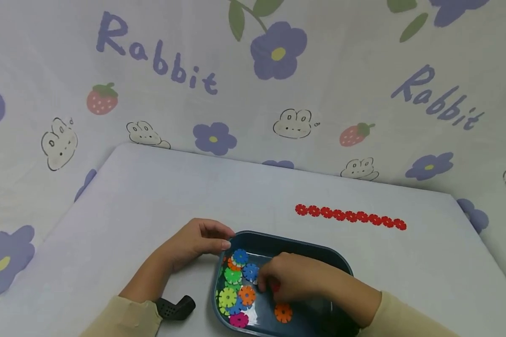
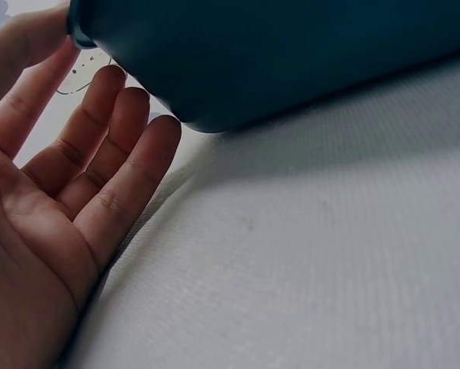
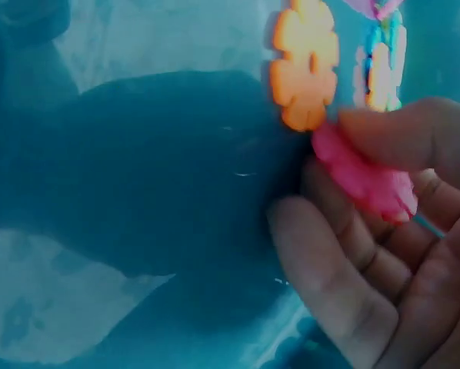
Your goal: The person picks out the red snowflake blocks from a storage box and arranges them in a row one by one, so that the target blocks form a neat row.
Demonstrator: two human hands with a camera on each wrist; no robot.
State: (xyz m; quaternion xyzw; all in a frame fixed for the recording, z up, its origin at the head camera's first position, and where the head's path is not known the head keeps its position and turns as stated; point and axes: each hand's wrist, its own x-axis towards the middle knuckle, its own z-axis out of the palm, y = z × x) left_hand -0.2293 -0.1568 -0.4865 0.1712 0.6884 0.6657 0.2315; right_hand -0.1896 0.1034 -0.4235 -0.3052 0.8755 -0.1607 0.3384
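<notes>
A dark blue-green tray (image 1: pixel 278 240) holds flower-shaped plastic discs in several colours. At its far left corner my left hand (image 1: pixel 200 241) grips the rim between thumb and forefinger; in the left wrist view the other fingers (image 2: pixel 141 165) are spread below the rim beside the tray wall. My right hand (image 1: pixel 293 278) is down inside the tray, pinching a red flower disc (image 3: pixel 368 181) between thumb and fingers. An orange flower disc (image 1: pixel 283 313) lies on the tray floor close to that hand. Blue (image 1: pixel 250 272), green (image 1: pixel 233 275) and other discs are heaped along the tray's left side.
Behind the tray, to the right, a row of several red flower discs (image 1: pixel 351 216) lies joined on the white table (image 1: pixel 185 182). A black angled object (image 1: pixel 176 308) is by the left wrist. A printed cloth (image 1: pixel 244 98) hangs behind the table.
</notes>
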